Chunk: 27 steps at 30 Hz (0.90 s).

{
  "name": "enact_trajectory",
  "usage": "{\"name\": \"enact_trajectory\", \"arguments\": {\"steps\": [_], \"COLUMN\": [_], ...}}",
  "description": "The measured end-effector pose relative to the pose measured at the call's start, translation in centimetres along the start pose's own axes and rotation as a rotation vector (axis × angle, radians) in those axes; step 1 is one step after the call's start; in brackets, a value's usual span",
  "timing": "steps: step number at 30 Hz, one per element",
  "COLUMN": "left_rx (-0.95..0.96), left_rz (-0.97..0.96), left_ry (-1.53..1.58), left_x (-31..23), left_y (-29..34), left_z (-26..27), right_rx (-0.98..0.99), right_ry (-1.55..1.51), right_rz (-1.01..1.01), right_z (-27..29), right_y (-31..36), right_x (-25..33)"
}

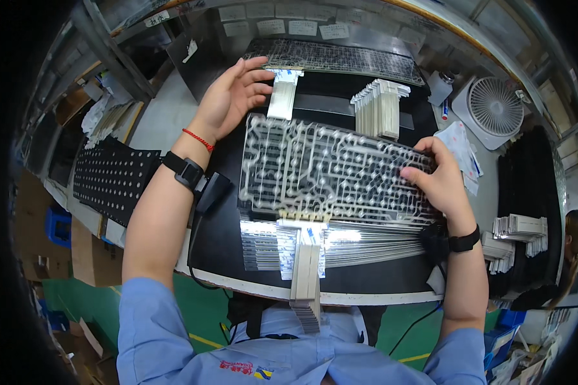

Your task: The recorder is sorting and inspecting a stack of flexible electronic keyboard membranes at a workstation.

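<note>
A clear keyboard membrane sheet (327, 167) with silvery circuit traces lies tilted over a fanned stack of similar sheets (372, 240) before me. My right hand (440, 176) grips its right end, thumb on top and fingers over the far edge. My left hand (241, 96) is open past the sheet's far left corner, fingers apart and curved. Its fingertips are by a flat silvery connector tail (282, 96); whether they touch it I cannot tell. A bundle of layered tails (306, 273) hangs over the table's near edge.
At the back lies another membrane stack (340, 58), with bundled tails (379, 109) nearer me. A white fan (491, 106), a bottle (441, 86) and a marker (444, 109) stand at back right. Black dotted sheets (112, 176) lie left; more tail bundles (520, 231) lie right.
</note>
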<state>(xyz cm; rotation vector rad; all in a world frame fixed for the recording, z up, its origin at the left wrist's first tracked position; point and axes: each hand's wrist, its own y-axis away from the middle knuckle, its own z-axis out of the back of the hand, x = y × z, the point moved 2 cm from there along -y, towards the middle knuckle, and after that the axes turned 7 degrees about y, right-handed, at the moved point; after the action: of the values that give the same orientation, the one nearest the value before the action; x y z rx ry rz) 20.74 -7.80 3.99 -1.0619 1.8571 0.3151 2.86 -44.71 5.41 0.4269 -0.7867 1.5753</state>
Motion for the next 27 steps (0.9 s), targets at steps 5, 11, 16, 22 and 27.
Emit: {"name": "enact_trajectory", "arguments": {"steps": [5, 11, 16, 22, 27], "left_rx": [0.193, 0.143, 0.031, 0.024, -0.001], "left_rz": [0.206, 0.131, 0.184, 0.207, 0.23], "left_ry": [0.108, -0.003, -0.058, -0.003, 0.026], "left_x": [2.0, 3.1, 3.9, 4.0, 4.0], "left_y": [1.2, 1.4, 1.4, 1.5, 1.5], "left_z": [-6.5, -7.4, -6.4, -5.8, -5.3], "right_rx": [-0.017, -0.02, 0.014, 0.027, 0.05], "right_ry": [-0.077, 0.134, 0.161, 0.138, 0.073], "right_rz": [-0.093, 0.007, -0.096, -0.126, -0.164], "right_z": [0.8, 0.7, 0.8, 1.2, 1.5], "right_y": [-0.5, -0.6, -0.6, -0.7, -0.9], "right_x": [-1.8, -2.0, -2.8, -3.2, -3.7]}}
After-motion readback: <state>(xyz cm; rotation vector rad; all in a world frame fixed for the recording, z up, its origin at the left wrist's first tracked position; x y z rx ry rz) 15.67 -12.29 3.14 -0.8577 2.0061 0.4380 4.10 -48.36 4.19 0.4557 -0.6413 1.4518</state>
